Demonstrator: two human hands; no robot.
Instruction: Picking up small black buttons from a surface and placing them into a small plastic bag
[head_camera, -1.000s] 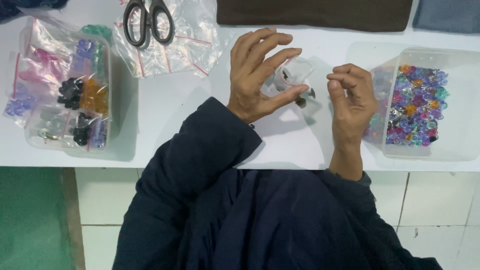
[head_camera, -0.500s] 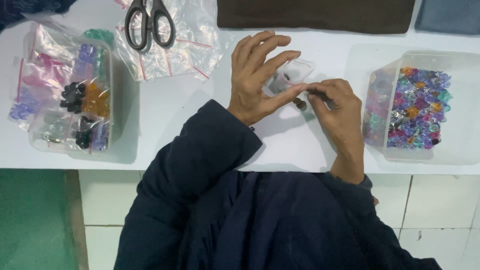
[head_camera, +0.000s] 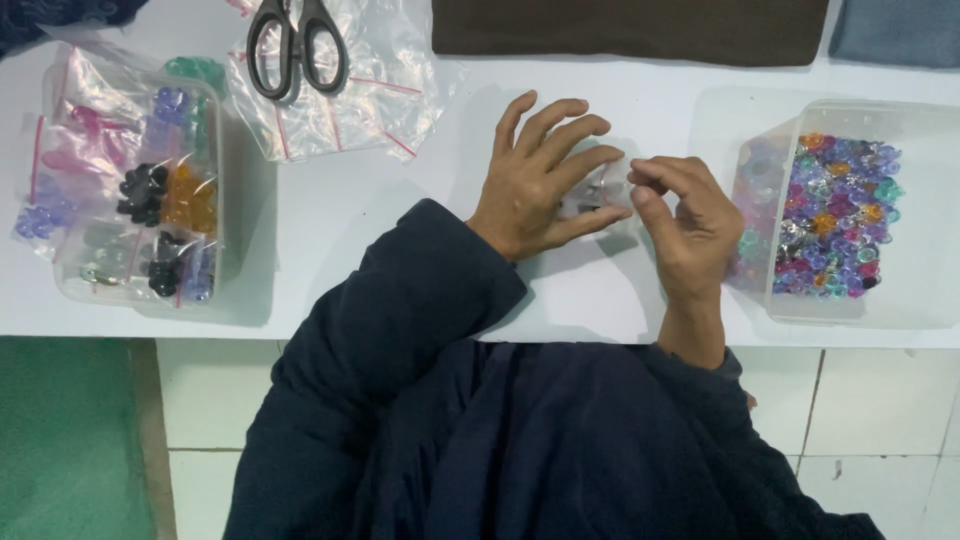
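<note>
My left hand (head_camera: 540, 180) rests on the white table (head_camera: 380, 230) with fingers spread, pressing down a small clear plastic bag (head_camera: 597, 190) that holds a few dark beads. My right hand (head_camera: 690, 225) is right beside it, fingertips pinched together at the bag's edge. What the pinched fingers hold is too small to see clearly. Both sleeves are dark navy.
A clear tub (head_camera: 850, 215) of mixed coloured beads stands at the right. At the left a clear tub (head_camera: 130, 200) holds bagged beads in pink, purple, orange and black. Black-handled scissors (head_camera: 295, 45) lie on empty zip bags (head_camera: 345, 100). Brown cloth (head_camera: 630, 28) lies at the back.
My right hand came in from the side to the bag's edge and its fingers now pinch there. My left hand stayed spread over the bag.
</note>
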